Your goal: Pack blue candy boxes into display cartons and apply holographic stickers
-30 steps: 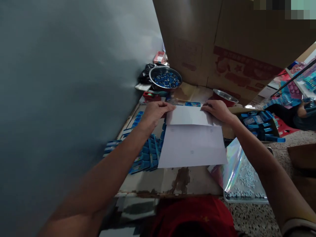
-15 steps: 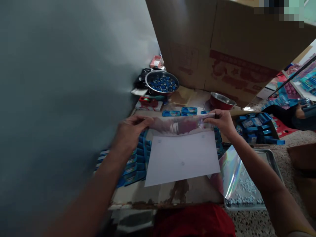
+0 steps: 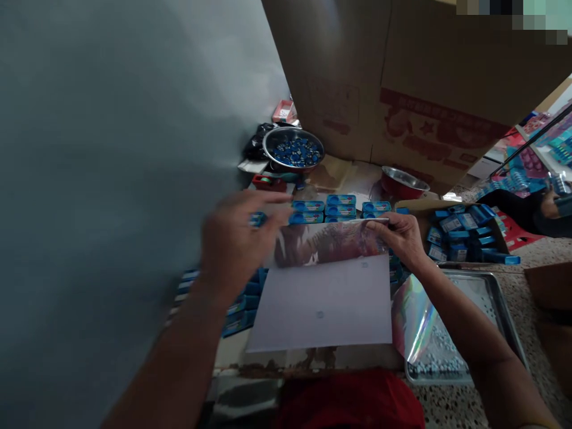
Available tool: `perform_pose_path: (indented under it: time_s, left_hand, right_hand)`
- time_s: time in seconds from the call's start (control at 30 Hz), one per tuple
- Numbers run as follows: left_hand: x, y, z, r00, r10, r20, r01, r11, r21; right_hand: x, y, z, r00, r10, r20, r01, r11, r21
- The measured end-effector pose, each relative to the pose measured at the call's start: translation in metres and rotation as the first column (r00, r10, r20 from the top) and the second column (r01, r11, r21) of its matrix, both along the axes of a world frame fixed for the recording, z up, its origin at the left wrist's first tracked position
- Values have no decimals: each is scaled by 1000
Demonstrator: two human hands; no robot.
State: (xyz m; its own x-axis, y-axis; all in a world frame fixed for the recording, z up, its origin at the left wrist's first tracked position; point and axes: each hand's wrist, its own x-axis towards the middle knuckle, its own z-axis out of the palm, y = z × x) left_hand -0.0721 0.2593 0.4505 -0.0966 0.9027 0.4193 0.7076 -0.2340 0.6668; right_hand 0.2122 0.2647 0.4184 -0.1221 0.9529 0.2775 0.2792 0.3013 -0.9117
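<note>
A white sheet with small faint marks lies over the work surface, its near edge toward me. Along its far edge runs a shiny, reflective strip of film. My right hand pinches the far right corner of the film between thumb and fingers. Near the far left corner, my left hand is blurred, with thumb and fingers apart and nothing visible between them. Rows of small blue boxes stand just beyond the film. More blue boxes show under my left forearm, partly hidden.
A steel bowl of blue pieces sits at the back, with another bowl further right. At right are a carton of blue boxes and a metal tray under iridescent film. A large carton rises behind; another person's arm shows far right.
My left hand has let go of the film's left corner and its fingers have spread. The film's far edge and the sheet have come nearer to me, uncovering more blue boxes behind.
</note>
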Motion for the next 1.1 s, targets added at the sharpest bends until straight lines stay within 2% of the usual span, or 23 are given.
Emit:
perform_pose_path:
  time_s: [0.03, 0.1, 0.17, 0.27, 0.4, 0.6, 0.73, 0.83, 0.97, 1.1]
  left_hand:
    - [16, 2, 4, 989, -138, -50, 142, 986, 83]
    - [46, 7, 7, 917, -387, -98, 396, 914, 94]
    - [66, 13, 3, 869, -491, -65, 494, 868, 50]
    - [78, 17, -6, 868, -496, 30, 496, 868, 29]
    - [79, 18, -11, 850, -520, 82, 523, 852, -19]
    - [85, 28, -8, 880, -474, 26, 474, 875, -100]
    - [89, 38, -2, 843, -537, -22, 525, 831, -185]
    - [92, 48, -1, 826, -563, -2, 545, 800, -253]
    - [98, 58, -5, 857, -515, 17, 504, 831, -234]
    - [96, 60, -7, 854, -517, 53, 513, 822, -247]
  right_hand:
    - [-2, 0, 0, 1000, 1, 8, -1, 1000, -11]
    - [-4, 1, 1, 1000, 7, 22, -6, 1000, -25]
    - [-4, 0, 2, 1000, -6, 13, 7, 999, -43]
    - [2, -3, 0, 999, -29, -28, 27, 996, -82]
    - [11, -7, -4, 999, -38, -16, 37, 997, -74]
    - [16, -2, -1, 999, -38, -1, 38, 998, -49]
    - [20, 6, 2, 999, -15, 31, 16, 999, -42]
    - [23, 13, 0, 999, 20, -29, -22, 997, -67]
    - [23, 21, -6, 993, 10, -116, -24, 992, -124]
    - [25, 23, -10, 982, -24, -189, -5, 989, -151]
